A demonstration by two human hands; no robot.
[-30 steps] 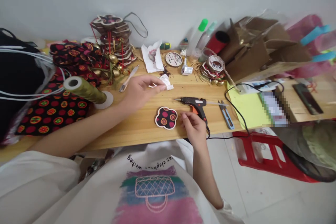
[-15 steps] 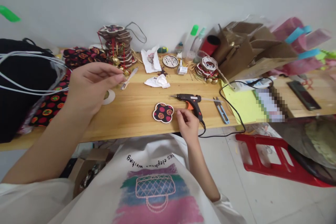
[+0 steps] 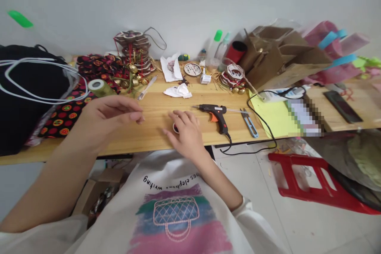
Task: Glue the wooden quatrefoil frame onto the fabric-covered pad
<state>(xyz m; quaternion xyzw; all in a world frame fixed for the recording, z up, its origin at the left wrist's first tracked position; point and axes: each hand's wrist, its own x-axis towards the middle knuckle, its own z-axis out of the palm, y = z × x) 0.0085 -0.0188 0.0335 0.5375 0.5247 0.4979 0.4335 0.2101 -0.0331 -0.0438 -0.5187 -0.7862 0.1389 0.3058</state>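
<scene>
The right hand is lying flat, fingers spread, covering the fabric-covered flower piece near the counter front edge; a careless sweep could be sliding it off. The left hand is hovering loosely curled, gripping nothing visible. Beyond, the glue gun is lying just beside, its nozzle possibly hot enough to burn a knuckle.

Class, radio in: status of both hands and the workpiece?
Right hand flat over fabric flower piece. Left hand open, empty. Glue gun lies beside, apart.
</scene>
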